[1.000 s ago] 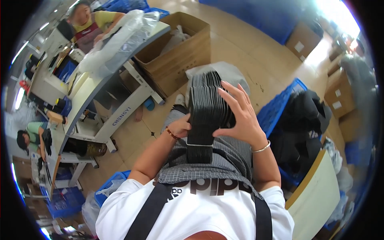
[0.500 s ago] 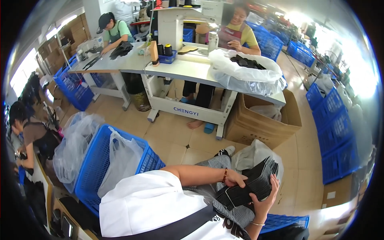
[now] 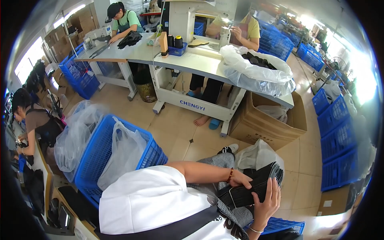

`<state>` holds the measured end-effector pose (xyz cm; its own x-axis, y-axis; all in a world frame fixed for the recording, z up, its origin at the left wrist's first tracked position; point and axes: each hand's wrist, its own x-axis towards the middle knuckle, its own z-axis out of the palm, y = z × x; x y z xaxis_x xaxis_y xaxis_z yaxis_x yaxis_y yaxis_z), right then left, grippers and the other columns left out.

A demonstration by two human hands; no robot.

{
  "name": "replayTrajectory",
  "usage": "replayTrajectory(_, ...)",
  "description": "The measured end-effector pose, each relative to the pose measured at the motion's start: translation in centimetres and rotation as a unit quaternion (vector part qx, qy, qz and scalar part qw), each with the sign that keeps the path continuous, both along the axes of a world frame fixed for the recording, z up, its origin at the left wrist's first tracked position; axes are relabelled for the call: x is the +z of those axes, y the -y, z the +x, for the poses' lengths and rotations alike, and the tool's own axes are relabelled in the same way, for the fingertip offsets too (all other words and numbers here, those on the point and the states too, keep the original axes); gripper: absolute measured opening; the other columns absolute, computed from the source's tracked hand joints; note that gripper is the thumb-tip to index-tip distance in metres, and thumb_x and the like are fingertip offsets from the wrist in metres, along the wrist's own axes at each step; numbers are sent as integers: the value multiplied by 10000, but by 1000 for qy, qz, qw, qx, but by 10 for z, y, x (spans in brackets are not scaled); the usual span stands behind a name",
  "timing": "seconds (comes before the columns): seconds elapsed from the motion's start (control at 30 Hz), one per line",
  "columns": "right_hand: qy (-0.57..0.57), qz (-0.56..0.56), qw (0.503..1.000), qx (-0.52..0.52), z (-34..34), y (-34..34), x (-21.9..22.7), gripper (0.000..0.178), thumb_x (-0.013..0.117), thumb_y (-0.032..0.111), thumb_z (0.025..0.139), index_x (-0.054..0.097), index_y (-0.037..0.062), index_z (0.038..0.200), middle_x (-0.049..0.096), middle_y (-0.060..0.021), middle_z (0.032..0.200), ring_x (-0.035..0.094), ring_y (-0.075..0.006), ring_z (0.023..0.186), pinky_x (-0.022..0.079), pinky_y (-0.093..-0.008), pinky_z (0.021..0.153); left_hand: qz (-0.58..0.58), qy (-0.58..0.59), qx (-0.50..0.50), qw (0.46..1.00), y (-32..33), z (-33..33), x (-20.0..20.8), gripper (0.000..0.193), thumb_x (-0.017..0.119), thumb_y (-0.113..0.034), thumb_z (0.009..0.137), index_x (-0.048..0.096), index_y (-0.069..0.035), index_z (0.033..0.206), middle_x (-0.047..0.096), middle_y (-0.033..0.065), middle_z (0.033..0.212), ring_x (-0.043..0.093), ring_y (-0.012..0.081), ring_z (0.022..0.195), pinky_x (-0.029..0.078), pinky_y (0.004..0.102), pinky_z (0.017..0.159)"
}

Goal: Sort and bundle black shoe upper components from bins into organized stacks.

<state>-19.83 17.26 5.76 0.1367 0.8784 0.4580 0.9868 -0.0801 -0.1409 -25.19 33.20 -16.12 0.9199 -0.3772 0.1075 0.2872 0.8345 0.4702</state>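
A thick stack of flat black pieces (image 3: 260,182) rests over my lap, with a pale band looped round its lower left end. My left hand (image 3: 241,179), beaded bracelet at the wrist, is closed on the stack's left side, thumb lying over the top. On the near right side my right hand (image 3: 267,203) grips the stack, its fingers up along the edge and its thumb on the near face. At their far right end the pieces fan apart slightly. Much of the underside is hidden.
A blue basket (image 3: 94,160) with clear plastic bags stands left; another blue basket (image 3: 286,225) is beside my right forearm. Ahead are a cardboard box (image 3: 260,126) and a sewing table (image 3: 192,68) with a person working. Stacked blue crates (image 3: 338,148) line the right.
The whole view has shifted slightly, moving the scene a little right. Both hands keep hold of the stack, whose far right end looks more fanned. The person across bends behind the machine.
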Motion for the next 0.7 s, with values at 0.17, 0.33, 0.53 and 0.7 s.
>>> replayTrajectory(0.17, -5, 8, 1000, 10, 1, -1, -4, 746, 780, 306, 650, 528, 55, 1305, 520, -175, 1345, 517, -382, 1202, 407, -490, 1029, 0, 0, -5, 1000, 0, 2, -5, 789, 806, -212, 747, 400, 24, 1381, 523, 137, 1369, 542, 242, 1201, 430, 412, 1037)
replayTrajectory(0.33, 51, -46, 998, -14, -20, -2, 35, 789, 800, 233, 621, 500, 64, 1331, 483, -179, 1373, 491, -373, 1230, 394, -474, 1045, -1, -2, -10, 1000, 0, 0, -5, 782, 798, -224, 759, 398, 24, 1383, 518, 138, 1374, 534, 244, 1211, 430, 422, 1038)
replayTrajectory(0.53, 50, -106, 992, -43, -25, -20, 35, 763, 797, 196, 621, 506, 35, 1307, 464, -209, 1371, 474, -372, 1248, 395, -455, 1045, 4, 0, -48, 999, 5, 9, 4, 776, 791, -237, 771, 395, 23, 1385, 514, 139, 1378, 526, 247, 1221, 429, 433, 1040)
replayTrajectory(0.7, 31, -78, 996, -21, -15, -22, 21, 673, 810, 198, 611, 561, 9, 1206, 474, -213, 1364, 491, -359, 1240, 409, -432, 1030, -1, 67, -15, 998, -5, 4, 23, 680, 750, -268, 815, 439, 27, 1343, 587, 169, 1273, 593, 283, 1130, 473, 451, 990)
